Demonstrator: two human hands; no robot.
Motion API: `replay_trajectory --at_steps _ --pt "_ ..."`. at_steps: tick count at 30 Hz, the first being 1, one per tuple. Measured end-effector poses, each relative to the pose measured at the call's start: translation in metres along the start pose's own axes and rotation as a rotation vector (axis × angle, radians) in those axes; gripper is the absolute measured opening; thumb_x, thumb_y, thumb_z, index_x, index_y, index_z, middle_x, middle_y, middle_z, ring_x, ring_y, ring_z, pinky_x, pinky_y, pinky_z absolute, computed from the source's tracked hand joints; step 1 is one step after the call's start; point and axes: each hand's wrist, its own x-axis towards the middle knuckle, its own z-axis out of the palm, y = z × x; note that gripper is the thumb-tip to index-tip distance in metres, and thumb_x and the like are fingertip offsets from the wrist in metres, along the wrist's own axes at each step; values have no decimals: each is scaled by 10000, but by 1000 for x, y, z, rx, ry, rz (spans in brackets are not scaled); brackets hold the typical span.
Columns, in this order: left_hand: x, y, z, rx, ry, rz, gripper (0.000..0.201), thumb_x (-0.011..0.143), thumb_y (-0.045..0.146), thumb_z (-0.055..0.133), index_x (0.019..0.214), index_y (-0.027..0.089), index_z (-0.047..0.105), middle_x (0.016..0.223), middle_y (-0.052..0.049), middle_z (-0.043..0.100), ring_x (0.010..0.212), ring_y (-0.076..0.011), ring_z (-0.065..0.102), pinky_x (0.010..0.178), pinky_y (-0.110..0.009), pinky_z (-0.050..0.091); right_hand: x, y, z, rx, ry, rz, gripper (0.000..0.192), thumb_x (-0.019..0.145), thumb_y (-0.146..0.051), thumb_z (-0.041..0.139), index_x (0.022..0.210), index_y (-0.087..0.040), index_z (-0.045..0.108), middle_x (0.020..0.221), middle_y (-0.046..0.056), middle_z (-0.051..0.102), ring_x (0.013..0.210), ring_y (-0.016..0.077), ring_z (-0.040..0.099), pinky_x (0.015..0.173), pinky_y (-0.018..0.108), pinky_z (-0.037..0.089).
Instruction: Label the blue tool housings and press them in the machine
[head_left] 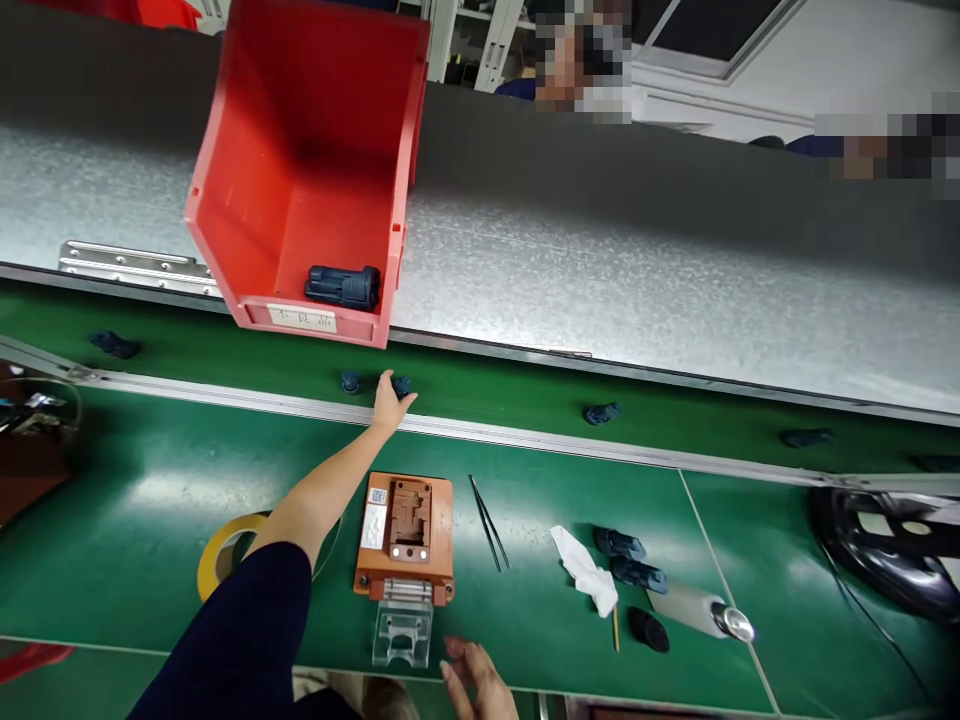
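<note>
My left hand (389,405) reaches over the metal rail onto the green conveyor strip. Its finger and thumb are spread on either side of a dark blue plastic part (403,386); whether they touch it I cannot tell. A similar part (350,382) stands just left of that hand. At the near table edge, my right hand (478,680) is loosely curled, fingers apart, with nothing seen in it. Between my hands sits a brown fixture (442,530) with a shaped, vacant recess and a clear hinged cover (403,635) folded toward me. Black tweezers (489,523) lie beside the fixture.
A red bin (315,330) holding dark parts stands on the shelf above. More parts (602,413) lie along the strip. Yellow tape (217,565) rests under my left arm. Right are white tissue (585,570), two dark parts (637,574) and a bottle (690,610). People are behind.
</note>
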Motion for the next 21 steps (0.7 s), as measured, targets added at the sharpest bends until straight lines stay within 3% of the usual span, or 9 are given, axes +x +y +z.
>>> replay_trajectory --at_steps 3,6,10,15,17,19,21 --pt "6 9 11 -127 -36 -124 514 789 320 764 1218 167 528 1278 -162 628 1257 -293 559 1101 -490 410 6 -13 -12 -21 -90 -53 393 909 -559 537 1002 -225 722 935 103 760 785 230 749 723 294 607" --pt "-16 19 -3 -281 -130 -217 420 887 423 650 1206 184 521 1244 -137 648 1160 -244 626 1006 -456 498 15 -25 -28 -19 -90 -65 355 928 -504 533 1009 -209 713 946 101 758 815 223 745 740 294 604" --pt "-92 34 -42 -452 -334 -343 458 920 554 561 1210 201 566 1145 -117 701 1011 -220 688 896 -436 560 36 -29 -46 3 -136 -78 344 931 -481 537 1016 -198 713 957 97 758 842 224 736 777 318 601" --pt "-207 46 -72 -624 -429 -588 569 924 630 487 1211 159 624 929 -97 707 766 -173 673 686 -317 561 72 -44 -45 82 -156 -225 309 931 -424 560 1091 -189 680 1022 101 720 907 224 706 881 397 583" --pt "-245 44 -73 -719 -441 -702 539 929 602 505 1189 151 643 861 -74 694 697 -150 646 620 -271 527 84 -56 -40 97 -209 -355 444 896 -398 627 1295 -208 584 1267 135 632 1161 262 630 1007 450 532" --pt "-276 40 -71 -738 -406 -773 507 931 582 519 1151 149 662 822 -66 698 661 -145 635 588 -257 506 91 -66 -33 62 -321 -490 754 826 -387 720 1486 -241 385 1498 150 447 1400 302 432 1133 515 422" --pt "-299 33 -69 -694 -326 -807 477 915 568 560 1110 149 677 794 -64 710 642 -149 635 585 -260 502 92 -71 -26 10 -464 -581 959 774 -371 770 1558 -249 231 1579 152 335 1474 318 316 1183 541 348"
